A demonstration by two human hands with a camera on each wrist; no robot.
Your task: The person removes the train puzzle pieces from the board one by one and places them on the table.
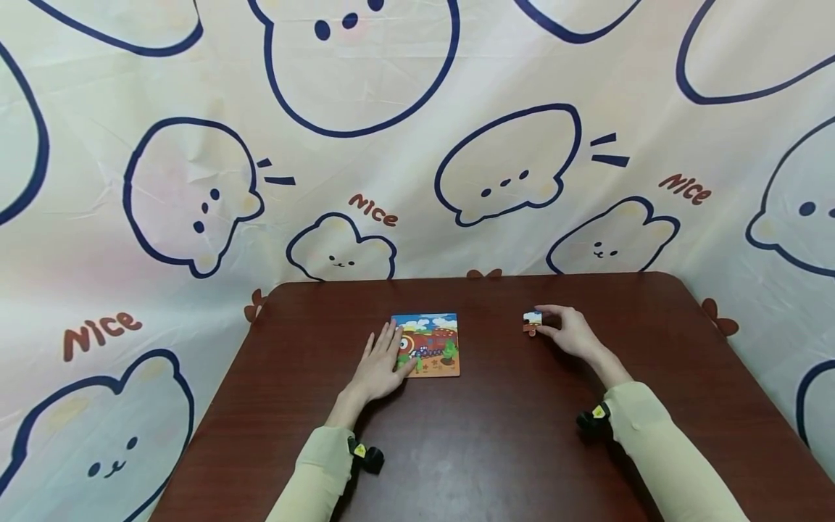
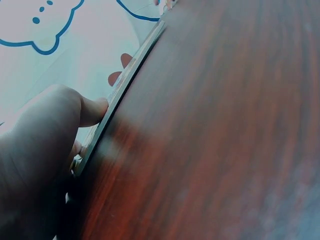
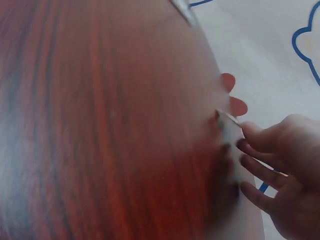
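A square jigsaw puzzle (image 1: 432, 346) with a red train, blue sky, clouds and a green cactus lies flat on the brown table. Across its left side rests my left hand (image 1: 377, 366), fingers stretched out and thumb spread over the lower edge. In the left wrist view the thumb lies on the thin board (image 2: 135, 70). Off to the right, my right hand (image 1: 575, 335) pinches a small puzzle piece (image 1: 531, 322) between thumb and fingertips. The right wrist view shows this piece (image 3: 228, 118) edge-on and tilted, close over the tabletop, with the other fingers spread below it.
The dark wood table (image 1: 483, 449) has rounded far corners, and its far edge lies just behind the puzzle and the piece. A pale curtain (image 1: 417, 181) printed with bears hangs behind and at both sides. Each wrist carries a small black camera.
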